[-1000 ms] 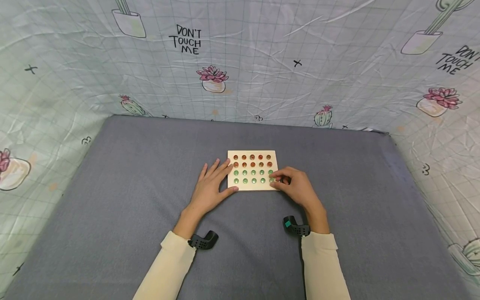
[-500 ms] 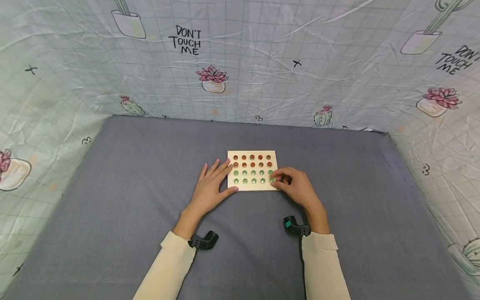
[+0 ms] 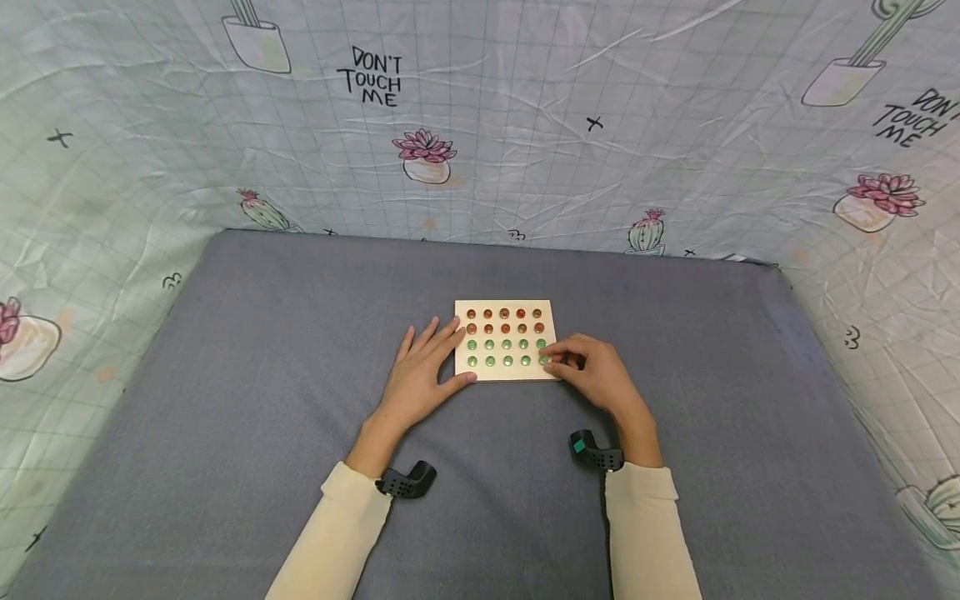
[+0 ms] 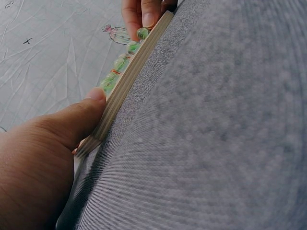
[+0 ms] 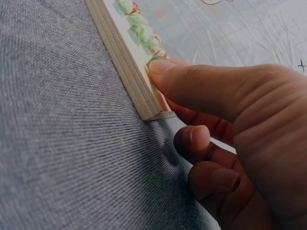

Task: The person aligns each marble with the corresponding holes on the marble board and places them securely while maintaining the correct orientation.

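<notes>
A pale wooden board [image 3: 498, 375] lies on the grey cloth with rows of marbles seated in it. Red-brown marbles [image 3: 505, 314] fill the two far rows, green marbles [image 3: 507, 361] the two near ones. My left hand [image 3: 416, 379] rests along the board's left side, fingers spread and straight, thumb at the near left corner. At the near right corner, my right hand [image 3: 596, 375] pinches the end green marble [image 4: 143, 33] between thumb [image 5: 163, 67] and a forefinger. That marble is mostly covered by the thumb in the right wrist view. The other right fingers curl loosely beside the board.
Grey cloth [image 3: 300, 350] covers the table around the board. Behind and at both sides hangs a pale checked sheet [image 3: 510, 167] printed with cacti and words. A black wrist camera [image 3: 408, 481] sits on the left wrist, another black camera [image 3: 595, 452] on the right.
</notes>
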`<state>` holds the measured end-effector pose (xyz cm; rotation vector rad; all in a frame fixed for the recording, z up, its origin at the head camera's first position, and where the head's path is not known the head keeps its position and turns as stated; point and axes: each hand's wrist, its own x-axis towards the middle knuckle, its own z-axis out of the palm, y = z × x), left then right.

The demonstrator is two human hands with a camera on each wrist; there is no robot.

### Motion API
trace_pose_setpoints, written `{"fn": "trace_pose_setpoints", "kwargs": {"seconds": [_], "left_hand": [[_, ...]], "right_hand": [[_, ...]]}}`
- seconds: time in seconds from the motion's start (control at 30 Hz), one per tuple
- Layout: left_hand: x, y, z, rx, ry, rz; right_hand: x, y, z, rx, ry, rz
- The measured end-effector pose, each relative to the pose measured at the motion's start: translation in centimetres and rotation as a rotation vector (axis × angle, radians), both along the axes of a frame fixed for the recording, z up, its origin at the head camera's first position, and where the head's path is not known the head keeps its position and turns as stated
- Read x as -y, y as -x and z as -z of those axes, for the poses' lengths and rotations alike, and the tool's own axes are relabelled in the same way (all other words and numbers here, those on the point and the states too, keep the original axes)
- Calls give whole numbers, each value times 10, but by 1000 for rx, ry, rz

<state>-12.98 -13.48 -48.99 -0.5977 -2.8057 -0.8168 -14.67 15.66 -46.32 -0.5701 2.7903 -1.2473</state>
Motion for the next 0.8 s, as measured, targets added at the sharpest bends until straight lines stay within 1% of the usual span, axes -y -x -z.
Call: {"fn": "trace_pose_setpoints", "kwargs": {"seconds": [0.47, 0.8], "left_hand": [[0, 0, -2, 6, -6, 2], [0, 0, -2, 12, -5, 5]], "right_hand": [[1, -1, -3, 8, -22, -6], [2, -1, -4, -15, -45, -14]]}}
